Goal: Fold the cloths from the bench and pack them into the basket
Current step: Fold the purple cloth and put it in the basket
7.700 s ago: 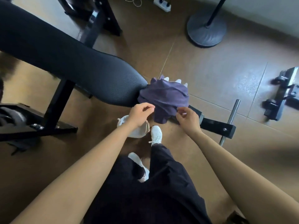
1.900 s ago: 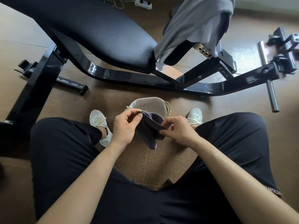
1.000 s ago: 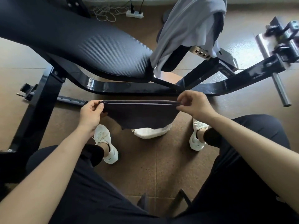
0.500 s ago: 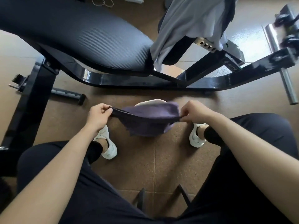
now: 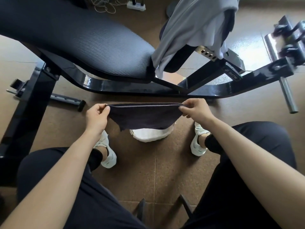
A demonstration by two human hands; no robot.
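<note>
**A:** Where's the dark cloth?

**B:** Pulled flat between both hands, in front of the knees. The left hand pinches its 9 o'clock corner and the right hand pinches the 3 o'clock corner. The top edge looks doubled, and the rest hangs down.

**A:** And the basket?

**B:** On the floor at 6 o'clock from the cloth, half hidden behind its hanging edge.

**A:** Any other cloth?

**B:** A grey cloth at 1 o'clock, draped over the bench and hanging past the pad's end.
</note>
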